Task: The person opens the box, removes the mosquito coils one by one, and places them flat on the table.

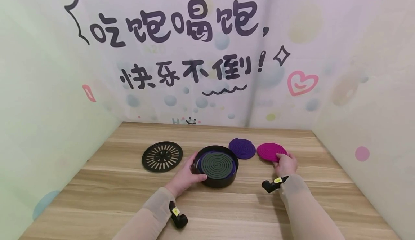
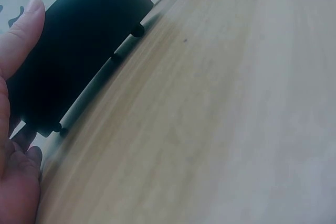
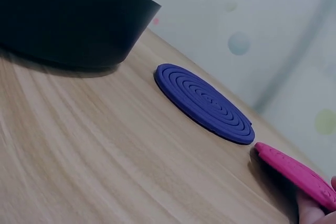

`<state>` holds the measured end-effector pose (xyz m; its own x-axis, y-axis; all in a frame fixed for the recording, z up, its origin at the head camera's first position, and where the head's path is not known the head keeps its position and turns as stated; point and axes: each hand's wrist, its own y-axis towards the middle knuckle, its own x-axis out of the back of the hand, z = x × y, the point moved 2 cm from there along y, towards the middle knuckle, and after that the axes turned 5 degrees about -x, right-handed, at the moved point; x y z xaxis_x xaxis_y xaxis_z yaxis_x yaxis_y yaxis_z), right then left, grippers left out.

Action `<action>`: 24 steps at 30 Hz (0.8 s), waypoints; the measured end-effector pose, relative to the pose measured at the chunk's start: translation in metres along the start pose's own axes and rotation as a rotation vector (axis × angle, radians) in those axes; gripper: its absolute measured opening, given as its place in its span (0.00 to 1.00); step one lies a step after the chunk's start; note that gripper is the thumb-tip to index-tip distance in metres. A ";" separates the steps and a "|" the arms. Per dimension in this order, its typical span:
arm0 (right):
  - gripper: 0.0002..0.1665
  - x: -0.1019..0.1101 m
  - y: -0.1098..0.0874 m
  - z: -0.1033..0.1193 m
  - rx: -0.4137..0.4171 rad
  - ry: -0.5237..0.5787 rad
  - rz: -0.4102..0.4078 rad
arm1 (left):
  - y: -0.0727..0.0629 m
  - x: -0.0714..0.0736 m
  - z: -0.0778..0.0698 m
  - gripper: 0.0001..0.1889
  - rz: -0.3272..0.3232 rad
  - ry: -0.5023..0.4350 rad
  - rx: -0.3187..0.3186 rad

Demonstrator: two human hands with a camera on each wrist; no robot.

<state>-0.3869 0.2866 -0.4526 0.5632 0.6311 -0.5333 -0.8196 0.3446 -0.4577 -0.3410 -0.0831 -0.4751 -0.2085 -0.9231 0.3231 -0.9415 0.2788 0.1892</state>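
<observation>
My left hand [image 1: 185,178] grips the near left side of a round black holder [image 1: 218,185], its thumb at the rim and fingers around the wall. Inside the holder lies a dark green mosquito coil [image 1: 217,165], with a purple-blue coil showing around its edge. On the right, my right hand [image 1: 286,165] pinches the near right edge of a pink mosquito coil [image 1: 270,151]. In the right wrist view that pink coil [image 3: 296,172] is tilted, its gripped side raised above the table. A purple coil [image 1: 242,148] lies flat between the holder and the pink coil.
A round black slotted lid [image 1: 162,156] with a central knob lies on the wooden table [image 1: 207,211], left of the holder. Patterned cloth walls [image 1: 227,106] with writing stand behind the table and on both sides.
</observation>
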 end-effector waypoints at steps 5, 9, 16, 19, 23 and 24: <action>0.50 0.000 0.000 0.000 0.022 -0.083 -0.020 | -0.001 0.000 0.000 0.56 -0.002 0.002 0.005; 0.49 -0.001 0.001 0.000 0.055 -0.167 -0.065 | -0.001 0.001 0.001 0.56 0.002 -0.005 0.004; 0.44 -0.004 -0.003 0.001 0.072 -0.222 -0.092 | -0.001 0.000 0.002 0.57 0.005 -0.011 0.009; 0.30 -0.004 -0.006 0.002 0.072 -0.217 -0.104 | -0.001 0.000 0.001 0.57 0.006 -0.012 0.008; 0.11 -0.003 -0.011 0.004 0.072 -0.229 -0.111 | -0.001 0.001 0.000 0.57 0.005 -0.006 0.005; 0.09 -0.002 -0.011 0.004 0.073 -0.238 -0.109 | -0.001 0.001 0.000 0.57 0.004 -0.002 0.004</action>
<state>-0.3793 0.2838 -0.4437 0.6150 0.7303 -0.2975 -0.7659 0.4634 -0.4458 -0.3400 -0.0842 -0.4749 -0.2127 -0.9227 0.3217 -0.9418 0.2813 0.1840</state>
